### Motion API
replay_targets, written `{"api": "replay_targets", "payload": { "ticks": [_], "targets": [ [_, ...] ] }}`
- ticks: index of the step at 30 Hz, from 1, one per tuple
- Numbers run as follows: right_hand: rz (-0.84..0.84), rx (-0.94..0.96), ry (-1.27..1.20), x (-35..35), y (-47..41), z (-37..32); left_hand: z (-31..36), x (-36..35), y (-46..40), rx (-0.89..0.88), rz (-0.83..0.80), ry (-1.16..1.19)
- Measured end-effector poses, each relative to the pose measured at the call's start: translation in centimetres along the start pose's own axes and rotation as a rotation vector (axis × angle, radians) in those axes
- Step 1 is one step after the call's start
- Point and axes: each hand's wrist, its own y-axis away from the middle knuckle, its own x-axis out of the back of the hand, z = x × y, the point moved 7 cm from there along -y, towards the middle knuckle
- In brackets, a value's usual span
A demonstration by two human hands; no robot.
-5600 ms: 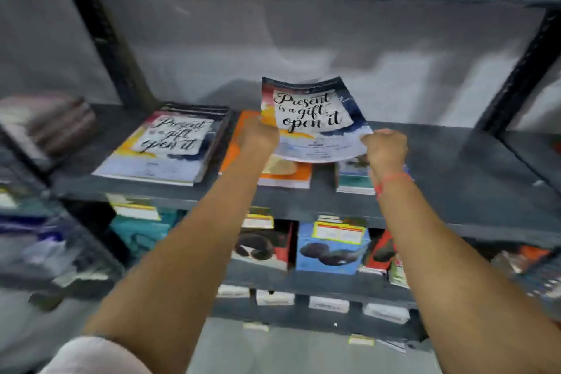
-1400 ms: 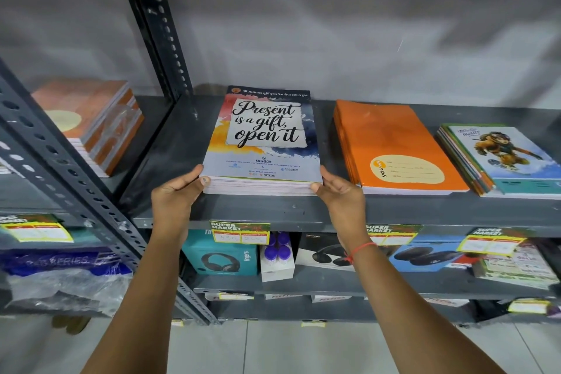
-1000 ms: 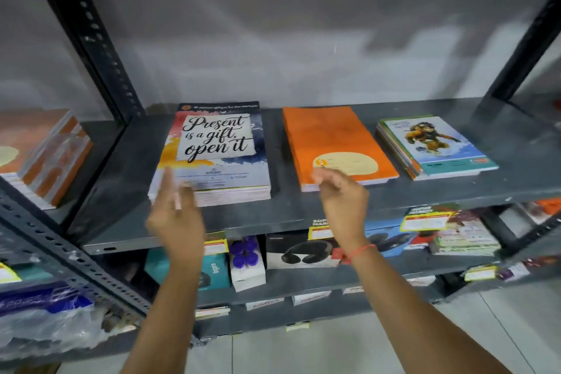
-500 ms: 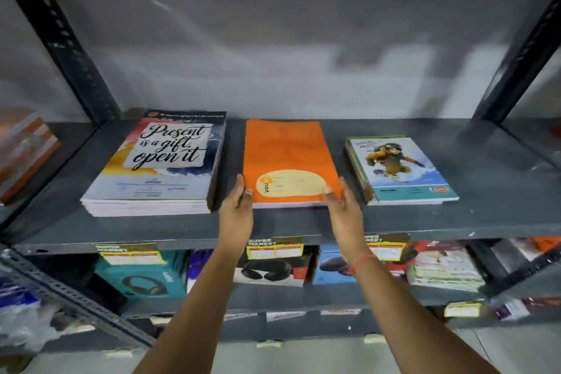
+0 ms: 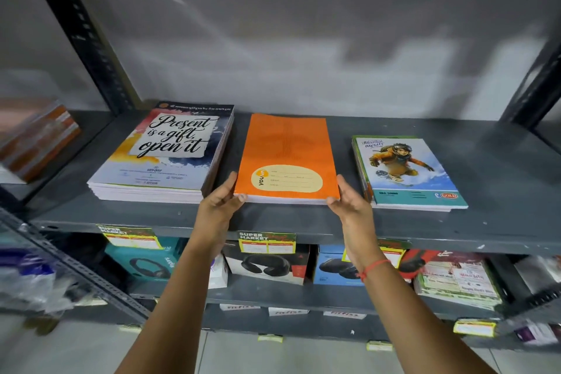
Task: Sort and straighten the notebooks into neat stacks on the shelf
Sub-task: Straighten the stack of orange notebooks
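Three stacks of notebooks lie flat on the grey metal shelf (image 5: 501, 179), side by side and apart from one another. Largest is the left stack (image 5: 161, 155), its top cover reading "Present is a gift, open it" in black script on a pale panel. Next in size, the orange stack (image 5: 288, 143) sits in the middle; its cover bears a cream oval label with the word "YOU" and ruled lines whose small print cannot be read. Smaller, the right stack (image 5: 403, 173) shows a cartoon figure in an orange jacket, the words "Adventure awaits" at the top and "GOLD" on a red badge near the bottom edge.

Both hands bracket the orange stack at its near corners. On the left hand (image 5: 218, 209) the grip is spread, palm turned inward, thumb tip touching the stack's near left corner. On the right hand (image 5: 352, 206) the grip is likewise spread, palm facing left, thumb at the near right corner; a red thread (image 5: 372, 269) circles that wrist.

Below, a lower shelf (image 5: 379, 297) holds boxes printed with headphones. Yellow tags (image 5: 267, 241) reading "SUPER MARKET" hang from the upper shelf's front edge.
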Motion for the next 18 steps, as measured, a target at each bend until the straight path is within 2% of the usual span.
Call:
{"api": "replay_targets", "payload": {
  "ticks": [3,12,18],
  "targets": [
    [-0.02,0.004,-0.006,0.1,0.0,0.1,-0.3,0.0,-0.4,0.006,0.024,0.069],
    [0.108,0.012,-0.016,0.1,0.1,-0.4,-0.5,0.5,-1.1,0.002,0.142,0.09],
    [0.121,0.014,0.055,0.4,-0.1,-0.5,-0.2,0.9,-1.2,-0.049,0.077,-0.002]
  ]
}}
